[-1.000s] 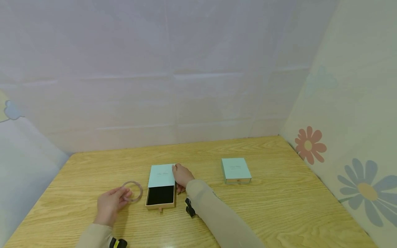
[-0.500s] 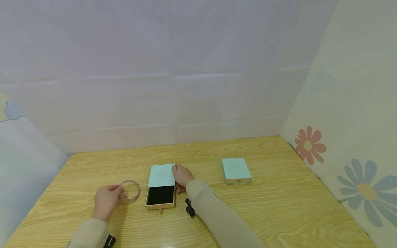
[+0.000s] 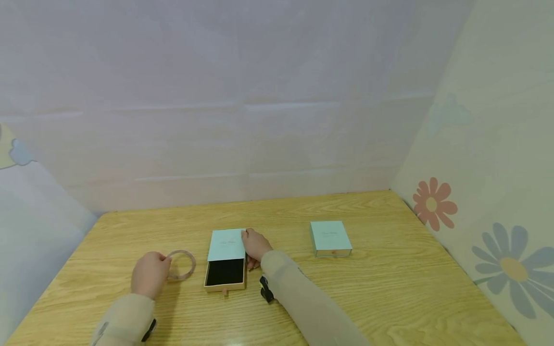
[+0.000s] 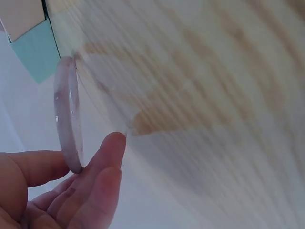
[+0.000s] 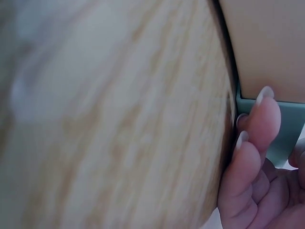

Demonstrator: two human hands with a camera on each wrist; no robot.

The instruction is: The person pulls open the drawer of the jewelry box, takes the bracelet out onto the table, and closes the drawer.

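Observation:
A translucent pale pink bangle (image 3: 194, 264) is pinched at its left edge between the thumb and fingers of my left hand (image 3: 149, 275). In the left wrist view the bangle (image 4: 66, 114) stands nearly edge-on above the wood. To its right lies a light blue jewelry box (image 3: 226, 244), its drawer (image 3: 225, 287) pulled partway out toward me, showing a black lining and a small tab. My right hand (image 3: 257, 246) grips the right side of the box's sleeve, thumb on top. In the right wrist view the fingertips (image 5: 268, 121) press its side near the table.
A second light blue box (image 3: 331, 236), closed, sits to the right on the wooden table (image 3: 389, 288). Behind the table hangs a pale wall covering (image 3: 242, 120); flowers (image 3: 434, 204) are printed on the right-hand side.
My left hand has shifted slightly left and turned so its back shows more, carrying the bangle a little away from the box. My right hand and both boxes stay put.

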